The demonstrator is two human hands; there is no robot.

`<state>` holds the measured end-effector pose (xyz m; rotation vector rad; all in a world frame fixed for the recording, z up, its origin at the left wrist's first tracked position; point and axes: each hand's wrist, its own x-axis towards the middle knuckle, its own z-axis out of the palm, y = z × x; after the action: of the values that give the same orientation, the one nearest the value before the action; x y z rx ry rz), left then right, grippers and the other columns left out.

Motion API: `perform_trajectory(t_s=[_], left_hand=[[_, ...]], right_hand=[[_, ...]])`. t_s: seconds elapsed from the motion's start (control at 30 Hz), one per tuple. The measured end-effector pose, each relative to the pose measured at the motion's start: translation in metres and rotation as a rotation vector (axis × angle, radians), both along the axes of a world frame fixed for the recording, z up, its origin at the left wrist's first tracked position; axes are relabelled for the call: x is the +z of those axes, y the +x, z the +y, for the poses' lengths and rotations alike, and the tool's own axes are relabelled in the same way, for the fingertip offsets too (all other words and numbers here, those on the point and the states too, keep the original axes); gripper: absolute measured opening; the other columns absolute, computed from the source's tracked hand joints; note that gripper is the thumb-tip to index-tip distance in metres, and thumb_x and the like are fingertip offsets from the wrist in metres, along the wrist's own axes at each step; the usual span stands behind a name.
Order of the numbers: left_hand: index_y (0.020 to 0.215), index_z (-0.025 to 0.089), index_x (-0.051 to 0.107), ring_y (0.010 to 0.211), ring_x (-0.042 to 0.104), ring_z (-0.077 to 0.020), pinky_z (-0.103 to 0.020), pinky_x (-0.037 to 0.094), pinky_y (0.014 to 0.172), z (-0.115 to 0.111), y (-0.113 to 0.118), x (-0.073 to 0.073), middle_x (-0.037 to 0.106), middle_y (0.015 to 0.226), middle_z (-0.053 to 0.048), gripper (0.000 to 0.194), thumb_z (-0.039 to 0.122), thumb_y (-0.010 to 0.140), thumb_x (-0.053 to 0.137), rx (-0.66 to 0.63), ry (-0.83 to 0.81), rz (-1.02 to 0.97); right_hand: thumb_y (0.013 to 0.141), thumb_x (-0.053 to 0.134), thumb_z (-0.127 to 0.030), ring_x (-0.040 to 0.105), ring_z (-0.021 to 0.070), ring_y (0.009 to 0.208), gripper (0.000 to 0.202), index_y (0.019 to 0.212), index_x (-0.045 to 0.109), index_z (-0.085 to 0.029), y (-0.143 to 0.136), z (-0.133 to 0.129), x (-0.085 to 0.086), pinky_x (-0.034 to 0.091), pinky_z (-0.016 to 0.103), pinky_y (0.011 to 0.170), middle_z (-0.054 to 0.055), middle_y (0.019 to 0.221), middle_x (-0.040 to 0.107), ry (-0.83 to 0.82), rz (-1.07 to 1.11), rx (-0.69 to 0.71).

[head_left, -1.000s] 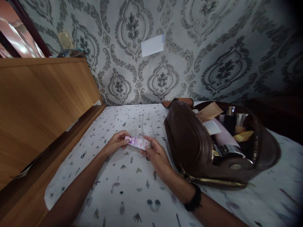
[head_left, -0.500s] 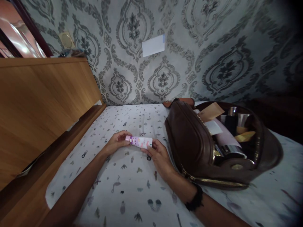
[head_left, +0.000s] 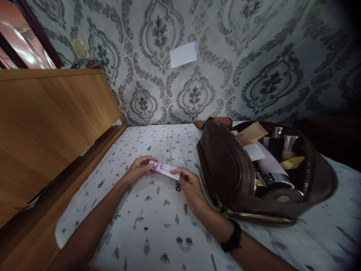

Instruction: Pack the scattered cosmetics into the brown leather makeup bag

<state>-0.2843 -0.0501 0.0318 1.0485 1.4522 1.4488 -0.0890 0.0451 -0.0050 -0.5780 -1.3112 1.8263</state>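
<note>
A small pink and white squeeze tube (head_left: 165,169) with purple print stretches between my two hands, above the patterned sheet. My left hand (head_left: 139,170) pinches its cap end between thumb and fingers. At the flat end, my right hand (head_left: 190,184) grips the tube with thumb and fingers; a black band (head_left: 232,237) circles that wrist. The tube tilts slightly down to the right, its print too small to read.
To the right stands a brown leather bag (head_left: 225,162), unzipped, holding several cosmetic tubes and packets. A wooden panel (head_left: 56,120) borders the left side. Behind rises a patterned wall (head_left: 158,75) with a white paper (head_left: 183,55) on it.
The tube has been rolled in my fingers, so a different side faces up and its flat end has tipped a little lower. Both hands stay nearly in place.
</note>
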Motion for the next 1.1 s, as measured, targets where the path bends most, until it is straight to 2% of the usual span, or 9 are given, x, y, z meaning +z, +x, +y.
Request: perform_trajectory(t_s=[0.17, 0.33, 0.43, 0.57, 0.8, 1.0, 1.1], left_hand=[[0.103, 0.014, 0.070, 0.071, 0.070, -0.0162, -0.028, 0.059, 0.068, 0.000, -0.001, 0.000, 0.072, 0.089, -0.006, 0.044, 0.043, 0.073, 0.082, 0.007, 0.001, 0.000], [0.103, 0.014, 0.070, 0.072, 0.069, -0.0155, -0.027, 0.058, 0.068, 0.000, -0.001, -0.001, 0.072, 0.091, -0.006, 0.044, 0.043, 0.073, 0.082, 0.000, 0.014, -0.004], [0.103, 0.014, 0.070, 0.073, 0.069, -0.0152, -0.026, 0.058, 0.069, 0.000, -0.002, -0.001, 0.071, 0.092, -0.006, 0.044, 0.043, 0.071, 0.083, -0.002, 0.020, -0.014], [0.104, 0.015, 0.070, 0.080, 0.068, -0.0167, -0.027, 0.059, 0.072, 0.000, -0.003, -0.003, 0.070, 0.094, -0.006, 0.043, 0.040, 0.072, 0.083, -0.003, 0.020, -0.014], [0.104, 0.016, 0.070, 0.085, 0.066, -0.0162, -0.026, 0.059, 0.074, 0.001, -0.007, -0.008, 0.068, 0.097, -0.006, 0.040, 0.035, 0.072, 0.083, 0.007, 0.048, 0.001], [0.104, 0.016, 0.070, 0.086, 0.066, -0.0160, -0.026, 0.058, 0.074, 0.000, -0.005, -0.005, 0.067, 0.097, -0.005, 0.041, 0.036, 0.071, 0.084, 0.014, 0.042, 0.002], [0.103, 0.016, 0.070, 0.085, 0.066, -0.0159, -0.026, 0.058, 0.075, 0.000, -0.004, -0.004, 0.067, 0.096, -0.004, 0.041, 0.036, 0.070, 0.084, 0.021, 0.040, -0.002]], right_hand=[[0.068, 0.069, -0.027, 0.062, 0.0205, 0.087, 0.011, 0.079, 0.071, -0.024, 0.000, 0.001, -0.001, 0.047, 0.033, 0.082, 0.001, 0.084, 0.070, -0.016, -0.019, 0.029], [0.066, 0.072, -0.024, 0.064, 0.0228, 0.099, 0.040, 0.104, 0.061, -0.024, -0.003, 0.001, -0.004, 0.052, 0.034, 0.079, 0.004, 0.099, 0.070, -0.101, 0.038, 0.010], [0.067, 0.072, -0.024, 0.066, 0.0237, 0.099, 0.046, 0.110, 0.056, -0.024, -0.004, 0.000, -0.005, 0.054, 0.033, 0.074, 0.005, 0.100, 0.071, -0.117, 0.043, 0.010], [0.068, 0.075, -0.030, 0.067, 0.0213, 0.083, 0.044, 0.108, 0.058, -0.023, -0.003, 0.000, -0.002, 0.053, 0.031, 0.066, 0.005, 0.097, 0.073, -0.143, 0.030, 0.020], [0.075, 0.071, -0.045, 0.065, 0.0179, 0.059, 0.032, 0.092, 0.064, -0.019, 0.004, -0.002, 0.011, 0.044, 0.028, 0.052, 0.004, 0.080, 0.071, -0.251, 0.063, 0.136], [0.065, 0.082, -0.035, 0.068, 0.0173, 0.065, 0.039, 0.097, 0.066, -0.022, 0.003, -0.002, 0.010, 0.048, 0.028, 0.057, 0.002, 0.087, 0.070, -0.249, 0.084, 0.092], [0.066, 0.082, -0.035, 0.068, 0.0173, 0.070, 0.035, 0.095, 0.069, -0.022, 0.002, -0.002, 0.007, 0.050, 0.029, 0.064, 0.003, 0.089, 0.070, -0.233, 0.089, 0.067]])
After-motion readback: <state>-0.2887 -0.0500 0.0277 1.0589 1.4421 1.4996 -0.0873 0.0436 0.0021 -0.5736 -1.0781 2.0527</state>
